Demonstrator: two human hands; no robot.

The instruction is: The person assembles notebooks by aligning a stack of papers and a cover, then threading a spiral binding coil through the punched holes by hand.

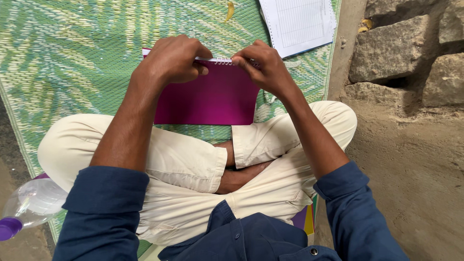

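Observation:
A magenta spiral-bound notebook (212,99) lies on the green patterned mat (72,58) in front of my crossed legs. My left hand (171,58) is closed over the notebook's top left edge. My right hand (263,65) pinches the white wire spiral (222,60) along the top edge. Both hands hide most of the binding.
A white ruled sheet pad (298,21) lies on the mat at the far right. A clear plastic bottle with a purple cap (29,205) lies by my left knee. Rough stones (406,48) and bare dirt (415,159) lie right of the mat. A yellow leaf (230,9) sits far ahead.

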